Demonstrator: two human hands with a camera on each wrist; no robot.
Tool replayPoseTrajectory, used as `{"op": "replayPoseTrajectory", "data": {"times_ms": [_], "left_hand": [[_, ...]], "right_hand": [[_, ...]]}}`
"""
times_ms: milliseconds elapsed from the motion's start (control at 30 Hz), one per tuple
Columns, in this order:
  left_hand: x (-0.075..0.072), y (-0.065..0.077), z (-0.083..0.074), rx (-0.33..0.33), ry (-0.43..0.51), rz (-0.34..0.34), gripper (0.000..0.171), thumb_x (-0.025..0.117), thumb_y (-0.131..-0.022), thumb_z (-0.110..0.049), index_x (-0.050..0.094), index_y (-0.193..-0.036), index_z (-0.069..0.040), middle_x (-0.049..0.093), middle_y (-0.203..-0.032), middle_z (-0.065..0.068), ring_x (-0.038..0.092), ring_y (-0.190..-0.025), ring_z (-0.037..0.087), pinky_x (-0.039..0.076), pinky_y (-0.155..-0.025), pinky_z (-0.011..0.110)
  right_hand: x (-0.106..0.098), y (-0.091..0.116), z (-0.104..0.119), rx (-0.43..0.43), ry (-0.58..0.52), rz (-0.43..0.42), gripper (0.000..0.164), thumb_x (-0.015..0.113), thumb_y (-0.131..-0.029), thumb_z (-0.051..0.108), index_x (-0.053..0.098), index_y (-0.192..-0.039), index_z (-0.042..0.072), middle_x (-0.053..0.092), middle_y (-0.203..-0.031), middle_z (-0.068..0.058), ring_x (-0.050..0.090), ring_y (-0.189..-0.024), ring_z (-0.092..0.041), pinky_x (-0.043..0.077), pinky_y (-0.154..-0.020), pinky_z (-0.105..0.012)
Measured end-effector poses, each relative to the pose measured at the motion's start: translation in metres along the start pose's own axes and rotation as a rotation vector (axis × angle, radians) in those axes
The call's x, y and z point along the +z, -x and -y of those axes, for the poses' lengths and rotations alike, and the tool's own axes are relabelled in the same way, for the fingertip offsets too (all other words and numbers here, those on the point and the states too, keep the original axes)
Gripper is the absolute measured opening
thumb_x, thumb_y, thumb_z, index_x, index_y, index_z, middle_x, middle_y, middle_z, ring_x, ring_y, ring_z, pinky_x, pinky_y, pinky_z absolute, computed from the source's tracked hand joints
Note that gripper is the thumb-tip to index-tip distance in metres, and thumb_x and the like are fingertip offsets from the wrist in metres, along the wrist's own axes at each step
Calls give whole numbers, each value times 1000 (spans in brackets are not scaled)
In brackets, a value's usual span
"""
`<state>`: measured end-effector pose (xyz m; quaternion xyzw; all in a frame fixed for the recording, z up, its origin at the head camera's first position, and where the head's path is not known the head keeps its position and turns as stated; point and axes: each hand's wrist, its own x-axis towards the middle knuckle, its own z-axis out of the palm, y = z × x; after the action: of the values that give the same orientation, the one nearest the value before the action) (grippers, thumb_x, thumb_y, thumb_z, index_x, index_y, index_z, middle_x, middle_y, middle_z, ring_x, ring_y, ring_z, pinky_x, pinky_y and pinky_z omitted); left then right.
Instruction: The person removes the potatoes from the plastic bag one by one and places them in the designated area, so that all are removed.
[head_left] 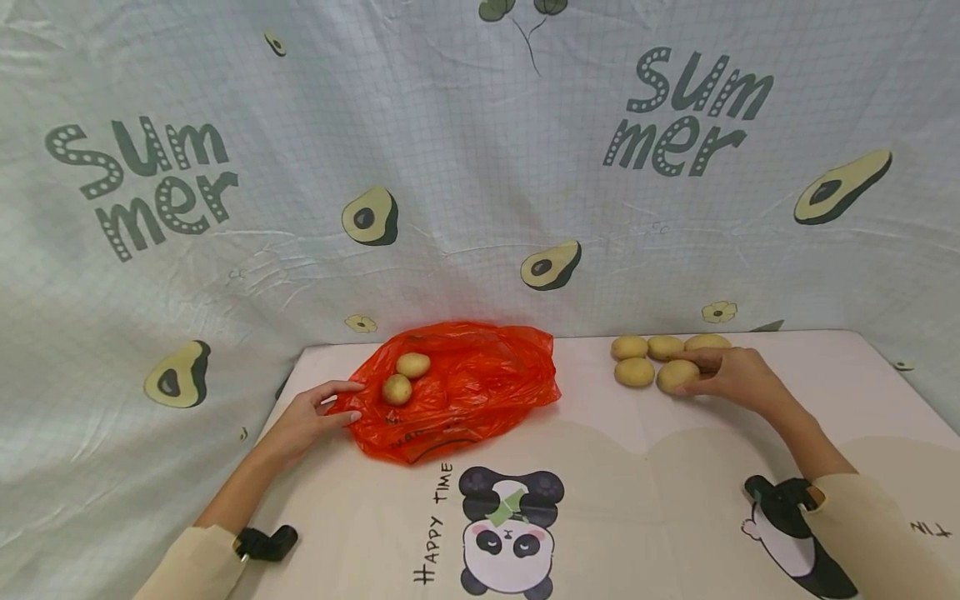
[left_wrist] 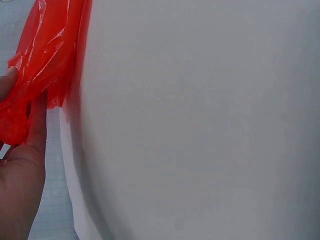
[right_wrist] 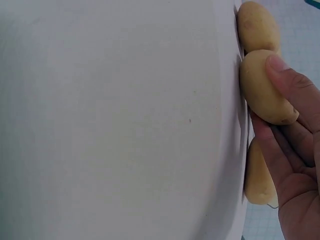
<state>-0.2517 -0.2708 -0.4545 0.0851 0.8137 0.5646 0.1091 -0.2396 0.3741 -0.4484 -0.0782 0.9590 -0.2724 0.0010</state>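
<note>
At the left, a red plastic bag (head_left: pixel 480 375) lies spread on the table, and two potatoes (head_left: pixel 413 365) show at its left part. My left hand (head_left: pixel 318 417) holds the bag's left edge; in the left wrist view the thumb lies over the crumpled red plastic (left_wrist: pixel 50 55) and a finger goes under it. On the right side my right hand (head_left: pixel 738 379) grips a potato (head_left: pixel 677 377) between thumb and fingers. That potato (right_wrist: pixel 264 87) shows large in the right wrist view. Several other potatoes (head_left: pixel 633 372) sit close around it in two rows.
The table (head_left: pixel 600 500) has a pale cover printed with a panda (head_left: pixel 510 542). A curtain (head_left: pixel 465 150) with avocado prints hangs right behind the table and along its left side. Black wrist straps (head_left: pixel 268 543) sit at both sleeves.
</note>
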Motion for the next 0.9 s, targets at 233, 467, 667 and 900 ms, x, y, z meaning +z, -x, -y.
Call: {"op": "replayPoseTrajectory", "data": {"times_ms": [233, 467, 667, 900], "left_hand": [[0, 1, 2, -7, 18, 4, 52, 76, -92, -13, 57, -137, 3, 49, -145, 18, 64, -104, 4, 56, -86, 22], [0, 1, 3, -12, 8, -7, 52, 76, -92, -15, 57, -137, 2, 48, -146, 20, 62, -106, 3, 55, -87, 21], [-1, 0, 3, -4, 2, -13, 52, 77, -92, -15, 57, -137, 2, 48, -145, 18, 61, -105, 3, 55, -86, 21], [-1, 0, 2, 11, 23, -4, 51, 76, -92, -12, 56, -136, 6, 50, -143, 21, 62, -100, 3, 55, -83, 20]], "right_hand": [[-1, 0, 3, 2, -1, -43, 72, 86, -78, 48, 67, -129, 1, 71, -119, -19, 62, -118, -42, 48, -93, -53], [3, 1, 6, 3, -3, -72, 67, 83, -83, 45, 67, -130, 0, 70, -122, -22, 64, -113, -43, 53, -81, -41], [9, 3, 10, 3, -28, -124, 62, 83, -85, 38, 67, -129, -3, 65, -122, -24, 66, -109, -43, 53, -70, -27], [14, 7, 14, 40, -39, -182, 63, 82, -86, 38, 65, -130, -4, 66, -122, -28, 67, -105, -42, 52, -67, -26]]}}
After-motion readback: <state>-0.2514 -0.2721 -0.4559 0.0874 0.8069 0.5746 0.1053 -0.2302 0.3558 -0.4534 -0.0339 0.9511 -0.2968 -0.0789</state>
